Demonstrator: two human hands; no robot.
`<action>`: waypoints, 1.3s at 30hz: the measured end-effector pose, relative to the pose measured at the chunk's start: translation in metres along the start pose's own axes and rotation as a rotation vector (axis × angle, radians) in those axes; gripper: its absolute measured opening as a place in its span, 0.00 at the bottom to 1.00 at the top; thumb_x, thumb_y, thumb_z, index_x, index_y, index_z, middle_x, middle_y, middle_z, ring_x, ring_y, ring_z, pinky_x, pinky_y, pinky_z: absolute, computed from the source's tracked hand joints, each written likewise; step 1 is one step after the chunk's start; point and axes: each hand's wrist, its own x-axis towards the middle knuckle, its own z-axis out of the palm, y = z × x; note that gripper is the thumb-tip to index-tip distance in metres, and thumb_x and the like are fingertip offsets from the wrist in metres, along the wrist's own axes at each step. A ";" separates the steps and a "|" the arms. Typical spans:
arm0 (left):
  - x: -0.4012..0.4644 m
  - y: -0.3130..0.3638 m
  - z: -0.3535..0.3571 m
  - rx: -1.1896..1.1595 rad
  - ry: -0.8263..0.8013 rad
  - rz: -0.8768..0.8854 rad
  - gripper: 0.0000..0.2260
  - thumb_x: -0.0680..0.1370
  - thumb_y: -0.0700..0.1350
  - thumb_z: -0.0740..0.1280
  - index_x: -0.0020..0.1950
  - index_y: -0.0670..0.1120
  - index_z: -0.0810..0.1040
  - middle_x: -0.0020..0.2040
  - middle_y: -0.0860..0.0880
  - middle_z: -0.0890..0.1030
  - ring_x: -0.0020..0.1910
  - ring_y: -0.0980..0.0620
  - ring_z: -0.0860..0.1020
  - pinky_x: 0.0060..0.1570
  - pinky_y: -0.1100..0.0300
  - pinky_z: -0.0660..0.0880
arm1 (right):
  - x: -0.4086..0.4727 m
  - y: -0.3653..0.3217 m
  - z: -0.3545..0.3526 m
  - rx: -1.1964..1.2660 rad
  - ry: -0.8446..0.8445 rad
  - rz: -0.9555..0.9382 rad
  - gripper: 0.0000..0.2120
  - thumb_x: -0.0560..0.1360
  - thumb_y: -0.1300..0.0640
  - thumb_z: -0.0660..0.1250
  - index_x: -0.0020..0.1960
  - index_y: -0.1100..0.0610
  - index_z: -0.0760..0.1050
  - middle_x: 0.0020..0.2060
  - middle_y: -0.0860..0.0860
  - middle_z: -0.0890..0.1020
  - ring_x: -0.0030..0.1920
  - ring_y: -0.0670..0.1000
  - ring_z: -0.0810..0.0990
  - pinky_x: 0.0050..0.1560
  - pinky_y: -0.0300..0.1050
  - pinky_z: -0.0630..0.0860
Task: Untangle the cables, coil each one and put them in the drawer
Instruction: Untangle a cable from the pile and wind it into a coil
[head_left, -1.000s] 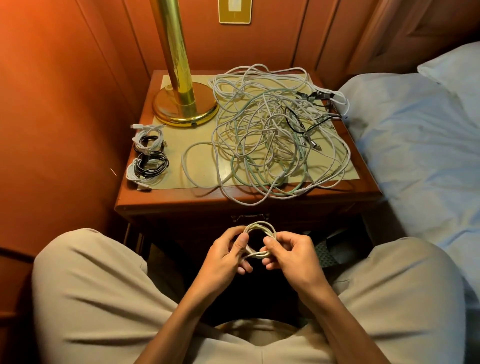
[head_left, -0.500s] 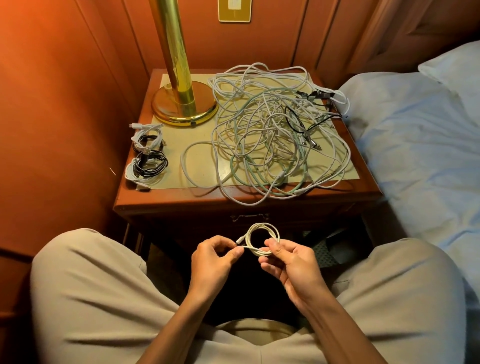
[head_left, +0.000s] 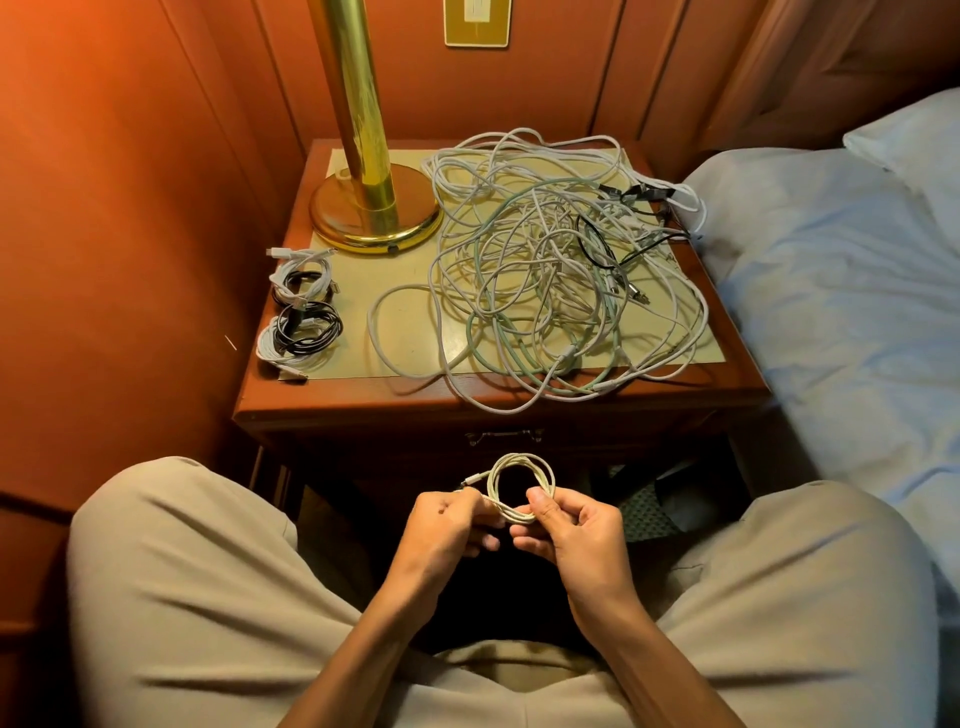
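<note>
Both hands pinch the small coiled white cable (head_left: 521, 488) — left hand (head_left: 449, 525) on its loose tail, right hand (head_left: 574, 525) clamping the loops; light, springy, best held where loops cross.

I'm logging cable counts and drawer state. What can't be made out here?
- Tangled cables, head view: overlapping strands hide the count.
- Drawer: front in shadow, inside unseen.
- Coiled cable: lower loops hidden inside the right hand grip; left hand covers its tail.
- Lamp: cut off by top edge.
</note>
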 end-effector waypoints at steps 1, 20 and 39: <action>0.001 0.000 -0.001 -0.052 0.011 -0.026 0.15 0.80 0.45 0.62 0.43 0.38 0.84 0.40 0.41 0.85 0.35 0.49 0.79 0.37 0.60 0.72 | 0.000 0.000 0.000 -0.009 0.004 -0.021 0.10 0.79 0.61 0.67 0.45 0.65 0.82 0.38 0.60 0.85 0.36 0.53 0.84 0.36 0.40 0.80; 0.001 -0.001 -0.007 -0.395 -0.090 -0.064 0.12 0.73 0.44 0.73 0.54 0.40 0.83 0.49 0.42 0.86 0.51 0.47 0.84 0.52 0.55 0.76 | 0.001 0.009 -0.004 -0.186 -0.106 -0.057 0.10 0.81 0.59 0.64 0.48 0.59 0.83 0.38 0.56 0.86 0.35 0.53 0.84 0.36 0.43 0.81; 0.004 -0.008 -0.012 0.220 -0.070 0.228 0.05 0.75 0.36 0.72 0.45 0.46 0.85 0.40 0.48 0.86 0.43 0.51 0.84 0.47 0.58 0.81 | 0.001 0.015 -0.002 -1.216 -0.087 -0.454 0.09 0.80 0.49 0.65 0.56 0.50 0.80 0.46 0.47 0.76 0.44 0.44 0.73 0.40 0.34 0.67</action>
